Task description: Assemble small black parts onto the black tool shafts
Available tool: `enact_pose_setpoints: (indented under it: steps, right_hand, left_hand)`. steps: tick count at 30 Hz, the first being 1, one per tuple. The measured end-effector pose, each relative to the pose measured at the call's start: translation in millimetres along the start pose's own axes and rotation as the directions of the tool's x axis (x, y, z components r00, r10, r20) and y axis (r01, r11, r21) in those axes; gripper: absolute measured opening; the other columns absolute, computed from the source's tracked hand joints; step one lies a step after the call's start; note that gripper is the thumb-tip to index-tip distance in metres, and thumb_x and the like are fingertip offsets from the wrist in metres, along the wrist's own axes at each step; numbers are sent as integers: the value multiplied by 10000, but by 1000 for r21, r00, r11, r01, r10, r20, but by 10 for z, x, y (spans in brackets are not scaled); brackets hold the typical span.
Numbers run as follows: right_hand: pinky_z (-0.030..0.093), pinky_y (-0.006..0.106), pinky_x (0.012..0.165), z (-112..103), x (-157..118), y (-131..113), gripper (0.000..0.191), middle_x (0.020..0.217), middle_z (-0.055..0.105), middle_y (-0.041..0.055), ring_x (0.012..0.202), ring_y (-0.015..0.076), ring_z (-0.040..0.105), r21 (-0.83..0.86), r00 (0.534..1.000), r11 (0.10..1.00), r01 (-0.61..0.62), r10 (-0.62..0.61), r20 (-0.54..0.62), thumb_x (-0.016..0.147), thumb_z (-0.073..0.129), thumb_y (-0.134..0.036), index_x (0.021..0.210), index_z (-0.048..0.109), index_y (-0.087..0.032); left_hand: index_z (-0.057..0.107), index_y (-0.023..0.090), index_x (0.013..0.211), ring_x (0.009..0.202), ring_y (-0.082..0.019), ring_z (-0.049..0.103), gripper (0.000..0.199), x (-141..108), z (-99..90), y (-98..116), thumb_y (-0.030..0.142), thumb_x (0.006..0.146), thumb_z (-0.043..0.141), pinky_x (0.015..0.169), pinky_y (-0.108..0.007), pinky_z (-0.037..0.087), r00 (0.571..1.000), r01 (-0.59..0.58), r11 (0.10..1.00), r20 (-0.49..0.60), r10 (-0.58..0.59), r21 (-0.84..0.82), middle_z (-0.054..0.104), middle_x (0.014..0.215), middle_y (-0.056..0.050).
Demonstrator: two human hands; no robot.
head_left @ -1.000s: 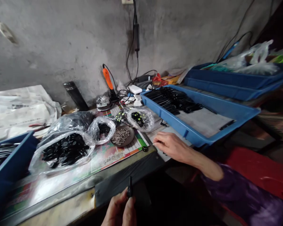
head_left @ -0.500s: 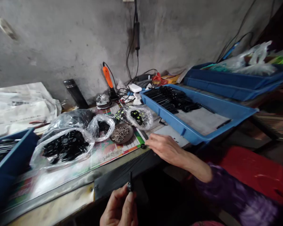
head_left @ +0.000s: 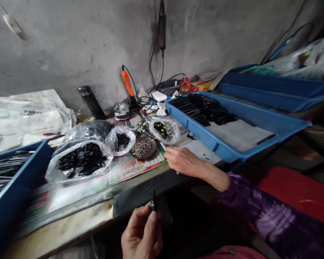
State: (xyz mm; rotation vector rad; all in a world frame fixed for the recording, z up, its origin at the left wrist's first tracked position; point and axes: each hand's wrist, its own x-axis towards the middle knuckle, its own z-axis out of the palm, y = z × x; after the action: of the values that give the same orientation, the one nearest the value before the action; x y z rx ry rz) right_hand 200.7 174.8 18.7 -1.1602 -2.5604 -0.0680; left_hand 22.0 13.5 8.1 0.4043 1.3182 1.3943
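My left hand [head_left: 142, 232] is low in the view, in front of the table edge. Its thumb and fingers pinch a small black part with a thin upright stem [head_left: 153, 204]. Farther up and to the right, my right hand [head_left: 185, 161] rests at the table's front edge with its fingers curled together. Whatever those fingers hold is hidden behind them. Just left of it stands a round dish [head_left: 153, 149] of small metal screws [head_left: 140, 148]. Beyond the fingers lies an open clear bag [head_left: 174, 135] of black and yellow-green pieces.
Open plastic bags [head_left: 52, 167] of black parts stand left of the dish. A blue tray [head_left: 229, 154] with black rods lies at the right, another blue bin [head_left: 34, 163] at the left. An orange-handled tool [head_left: 127, 82] stands by the wall. A red stool [head_left: 294, 190] is at lower right.
The view has shifted, moving the table things slightly right. A round black piece seen earlier at my right fingertips no longer shows. My left hand keeps its pinch on the black part.
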Motion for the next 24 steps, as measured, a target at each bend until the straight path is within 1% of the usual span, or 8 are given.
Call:
enact_pose_setpoints:
  steps: [5, 8, 10, 12, 15, 20, 22, 24]
  right_hand:
    - [324, 279, 621, -67, -22, -39, 183, 845, 605, 62, 701, 159, 530, 64, 1000, 998, -20, 21, -12, 924, 495, -74, 846, 645, -142]
    - [416, 282, 723, -126, -139, -161, 183, 889, 621, 71, 802, 179, 585, 252, 992, 967, 28, 5, -128, 977, 485, -157, 910, 656, -146]
    - [449, 286, 760, -158, -236, -304, 168, 890, 636, 67, 832, 181, 601, 409, 980, 908, 90, -6, -201, 977, 502, -178, 920, 659, -157]
    - [466, 269, 758, -182, -322, -480, 135, 880, 653, 51, 824, 166, 612, 545, 975, 829, 124, 0, -223, 960, 537, -178, 925, 667, -170]
    - [476, 235, 720, -192, -408, -743, 84, 830, 670, 14, 760, 133, 616, 732, 982, 676, 88, 65, -178, 905, 608, -154, 915, 686, -183]
    - [475, 189, 605, -144, -459, -1027, 46, 751, 651, -15, 657, 106, 600, 930, 981, 345, -125, 183, 64, 831, 634, -135, 828, 664, -171]
    - [473, 185, 595, -119, -463, -1077, 29, 744, 640, -18, 650, 103, 590, 946, 975, 279, -162, 195, 109, 828, 633, -148, 815, 651, -168]
    - [466, 180, 589, -99, -464, -1104, 28, 733, 622, -24, 643, 97, 570, 948, 973, 270, -167, 201, 114, 825, 632, -147, 809, 643, -167]
  left_hand:
    - [662, 143, 854, 411, -16, 398, 483, 1, -39, -13, 413, 550, 924, 342, -85, 271, 998, 10, 998, 59, -6, -64, 653, 654, 4]
    - [646, 145, 876, 425, -24, 414, 472, 17, -76, -20, 387, 576, 919, 340, -98, 284, 995, 35, 997, 92, -28, -72, 655, 681, 4]
    - [634, 149, 882, 426, -30, 419, 461, 25, -94, -22, 376, 592, 913, 337, -105, 284, 992, 47, 996, 122, -37, -80, 659, 692, 0]
    - [624, 153, 883, 432, -27, 424, 436, 25, -103, -21, 364, 619, 900, 347, -99, 276, 991, 54, 994, 127, -42, -94, 657, 700, 3]
    - [619, 155, 883, 433, -26, 434, 418, 10, -110, -16, 358, 639, 890, 350, -97, 271, 988, 70, 993, 142, -56, -96, 651, 704, 10]
    - [621, 160, 911, 450, -33, 444, 381, -37, -137, -5, 346, 684, 864, 360, -108, 293, 982, 66, 991, 185, -44, -113, 646, 710, 11]
    - [616, 162, 912, 458, -35, 447, 367, -50, -150, -6, 347, 702, 854, 370, -107, 296, 981, 65, 991, 188, -42, -116, 628, 686, 20]
    - [610, 165, 910, 460, -36, 446, 362, -55, -161, -15, 352, 711, 848, 373, -108, 295, 981, 52, 992, 191, -29, -115, 616, 670, 25]
